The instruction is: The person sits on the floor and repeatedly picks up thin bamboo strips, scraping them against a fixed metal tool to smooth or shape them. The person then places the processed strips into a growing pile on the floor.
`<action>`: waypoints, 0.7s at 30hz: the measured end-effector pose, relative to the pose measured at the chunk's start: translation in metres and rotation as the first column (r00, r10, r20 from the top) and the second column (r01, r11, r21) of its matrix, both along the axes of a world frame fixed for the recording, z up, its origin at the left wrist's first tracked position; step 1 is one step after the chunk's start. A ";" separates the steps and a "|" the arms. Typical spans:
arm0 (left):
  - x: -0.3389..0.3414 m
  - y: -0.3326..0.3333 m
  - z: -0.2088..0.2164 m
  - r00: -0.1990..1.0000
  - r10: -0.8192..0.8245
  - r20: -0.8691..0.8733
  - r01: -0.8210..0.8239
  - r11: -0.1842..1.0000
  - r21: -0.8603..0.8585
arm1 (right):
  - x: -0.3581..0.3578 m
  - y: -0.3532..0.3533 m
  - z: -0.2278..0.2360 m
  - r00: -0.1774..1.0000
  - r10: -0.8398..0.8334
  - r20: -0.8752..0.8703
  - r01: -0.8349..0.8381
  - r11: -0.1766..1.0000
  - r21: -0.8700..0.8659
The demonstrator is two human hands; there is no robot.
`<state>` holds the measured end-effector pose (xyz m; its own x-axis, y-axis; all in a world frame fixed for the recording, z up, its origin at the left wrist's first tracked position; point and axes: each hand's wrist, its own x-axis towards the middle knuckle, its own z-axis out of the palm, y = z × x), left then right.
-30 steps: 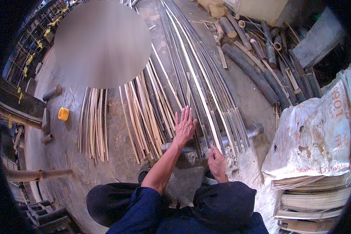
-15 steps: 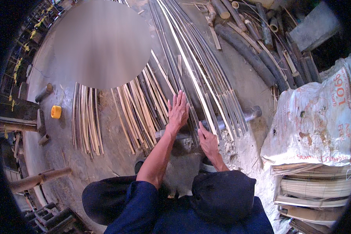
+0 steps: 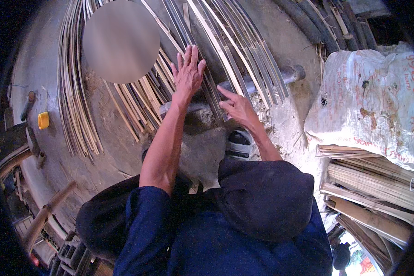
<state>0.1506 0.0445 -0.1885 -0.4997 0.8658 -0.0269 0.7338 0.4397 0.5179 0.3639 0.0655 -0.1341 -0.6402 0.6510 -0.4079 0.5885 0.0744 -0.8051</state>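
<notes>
Long narrow bamboo strips (image 3: 228,71) lie side by side, running away from me, their near ends across a round pole (image 3: 290,75). My left hand (image 3: 187,78) rests flat with fingers stretched out, its fingertips against the dark strips (image 3: 210,92) at the left of this group. Just right of those strips' near ends is my right hand (image 3: 239,108), its index finger extended and the other fingers loosely bent. I see nothing held in either hand. More pale and dark strips (image 3: 145,99) lie left of my left forearm, partly hidden by a blurred round patch.
Another bundle of strips (image 3: 76,101) lies farther left, near a yellow roll (image 3: 43,120). At right a printed white sack (image 3: 363,106) sits above stacked bamboo slats (image 3: 377,184). Dark bamboo poles (image 3: 308,20) lie at the far right. My sandalled foot (image 3: 239,143) is below the pole.
The view has shifted, so the strips and pole appear higher. My left hand stays by the dark strips. My right hand has moved slightly farther forward and right, with its index finger more extended.
</notes>
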 end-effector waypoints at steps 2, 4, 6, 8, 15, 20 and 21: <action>-0.002 0.000 -0.001 1.000 -0.001 0.011 0.001 1.000 0.002 | -0.002 -0.001 0.008 1.000 -0.028 0.006 0.028 0.996 -0.090; -0.002 0.000 -0.002 1.000 -0.002 0.031 0.001 1.000 0.017 | -0.006 -0.004 0.001 0.996 -0.090 -0.002 0.090 0.996 -0.015; -0.001 0.001 -0.003 0.999 -0.008 0.039 0.007 1.000 0.028 | -0.009 -0.003 -0.003 0.991 -0.136 0.003 0.136 0.991 -0.017; -0.003 0.000 -0.005 1.000 -0.005 0.031 0.004 0.999 0.035 | -0.011 0.000 -0.001 0.994 -0.111 -0.004 0.110 0.992 -0.061; 0.003 0.005 -0.007 0.994 0.009 -0.107 -0.010 1.000 -0.008 | 0.002 -0.011 0.000 0.987 -0.131 -0.089 0.150 0.953 0.263; 0.001 0.005 -0.015 0.971 -0.011 -0.238 0.030 0.996 0.080 | 0.068 -0.012 0.025 0.904 -0.428 0.020 0.426 0.902 0.064; 0.003 0.007 -0.013 0.976 -0.017 -0.216 0.039 0.994 0.098 | 0.089 -0.014 0.007 0.888 -0.458 0.038 0.457 0.889 0.031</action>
<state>0.1536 0.0516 -0.2016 -0.4600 0.8721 0.1671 0.8438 0.3708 0.3879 0.4531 0.0518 -0.1271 -0.2511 0.8762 -0.4113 0.5952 -0.1953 -0.7795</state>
